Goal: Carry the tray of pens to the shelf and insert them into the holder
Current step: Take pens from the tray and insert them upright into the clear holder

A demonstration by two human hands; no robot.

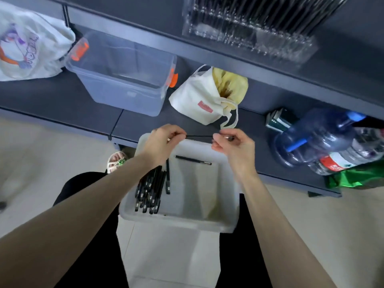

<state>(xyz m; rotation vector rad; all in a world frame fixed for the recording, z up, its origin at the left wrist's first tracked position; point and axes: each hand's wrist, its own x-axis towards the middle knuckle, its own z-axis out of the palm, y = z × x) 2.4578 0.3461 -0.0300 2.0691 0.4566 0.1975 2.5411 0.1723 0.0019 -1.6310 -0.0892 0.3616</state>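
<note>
Mostly, the view is taken up by a dark grey shelf (52, 96), whose lower board runs from the left edge down to the right, with an upper board (145, 19) set above it. Pale floor tiles (166, 256) are seen below. On the lower board a clear storage box (124, 80) with orange latches is placed, with a white printed bag (27, 44) to its left and a canvas tote (197, 100) stuffed with yellow cloth to its right. Further right a large blue water bottle (315, 138) is seen. On the upper board a clear holder (270, 44) is stood, and dark pens are slotted into it, though their count is hidden by blur. The white tray (176, 222) is found in front of the person, its far rim lying over the edge of the lower board and its near wall between the black-clad legs. Above that far rim the left hand (164, 142) and the right hand (232, 144) are raised, each with fingers and thumb curled in a pinch. A black pen (199, 137) is held level between them, one end pinched by each hand. Inside the tray a bundle of pens (149, 190) is gathered along the left side, and a single pen (193, 160) is laid crosswise near the far end, apart from the bundle.
</note>
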